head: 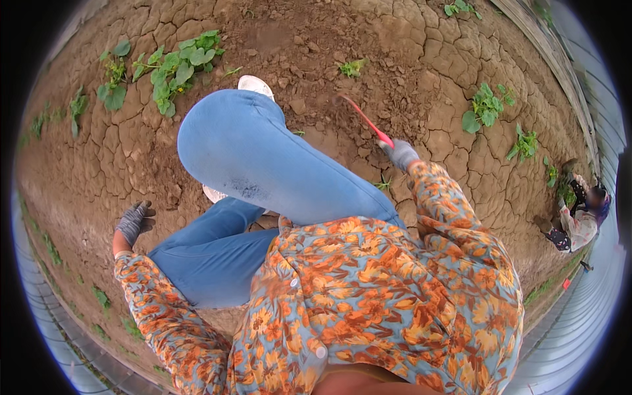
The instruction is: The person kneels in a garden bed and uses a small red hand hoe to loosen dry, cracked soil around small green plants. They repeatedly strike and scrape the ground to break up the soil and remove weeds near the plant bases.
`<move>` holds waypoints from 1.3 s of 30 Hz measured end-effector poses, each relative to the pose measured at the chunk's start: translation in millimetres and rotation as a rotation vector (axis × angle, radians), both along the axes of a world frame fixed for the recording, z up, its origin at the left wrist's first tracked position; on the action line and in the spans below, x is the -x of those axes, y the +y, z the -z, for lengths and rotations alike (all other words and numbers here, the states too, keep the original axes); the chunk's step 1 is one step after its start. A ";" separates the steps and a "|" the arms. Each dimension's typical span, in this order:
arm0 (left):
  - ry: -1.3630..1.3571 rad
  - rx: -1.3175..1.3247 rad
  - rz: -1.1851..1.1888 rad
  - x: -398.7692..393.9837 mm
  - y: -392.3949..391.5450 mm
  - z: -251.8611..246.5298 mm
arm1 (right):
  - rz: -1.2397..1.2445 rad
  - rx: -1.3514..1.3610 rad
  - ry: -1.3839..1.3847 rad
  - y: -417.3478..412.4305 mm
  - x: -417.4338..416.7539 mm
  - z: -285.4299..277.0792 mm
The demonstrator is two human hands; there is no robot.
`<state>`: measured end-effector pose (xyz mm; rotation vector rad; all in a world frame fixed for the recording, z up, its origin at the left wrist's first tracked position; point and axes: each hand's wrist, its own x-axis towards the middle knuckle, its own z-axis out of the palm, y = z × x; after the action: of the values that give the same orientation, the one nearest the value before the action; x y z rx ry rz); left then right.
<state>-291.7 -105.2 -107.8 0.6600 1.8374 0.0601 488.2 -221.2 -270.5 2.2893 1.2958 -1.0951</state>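
Observation:
In a grey glove, my right hand (399, 153) is closed on the red handle of a small hand tool (366, 119). Its far end is blurred and lies over loosened, crumbly soil (316, 64); the shape of its head cannot be told. A small green plant (352, 68) grows just beyond that end. My left hand (135, 222), in a striped grey glove, hangs over the cracked ground at the left, fingers apart and holding nothing. Between my hands are my bent legs in blue jeans, with a white shoe (256, 86) in front.
Leafy plants with yellow flowers (180, 66) grow at the upper left, and more plants (486, 108) at the right. Another person (582, 215) crouches at the far right. Boards (553, 54) and pale sheeting (605, 89) edge the ground there.

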 end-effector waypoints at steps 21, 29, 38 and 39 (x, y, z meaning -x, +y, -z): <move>-0.087 -0.064 -0.043 3.8 -4.6 -10.4 | -0.056 0.075 0.127 65.1 42.4 -5.8; -0.068 -0.008 0.002 10.1 -3.0 -1.8 | -0.002 0.108 -0.013 -58.2 -9.5 2.7; -0.146 -0.062 -0.022 18.8 4.3 0.4 | -0.063 -0.097 0.000 30.4 34.1 -31.0; -0.173 -0.064 -0.032 23.3 5.1 1.4 | -0.058 -0.104 0.024 42.2 34.5 -26.4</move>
<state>-315.0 -100.1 -109.1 0.6495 1.6851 0.1926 453.7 -179.0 -244.1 2.3023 1.4510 -1.0629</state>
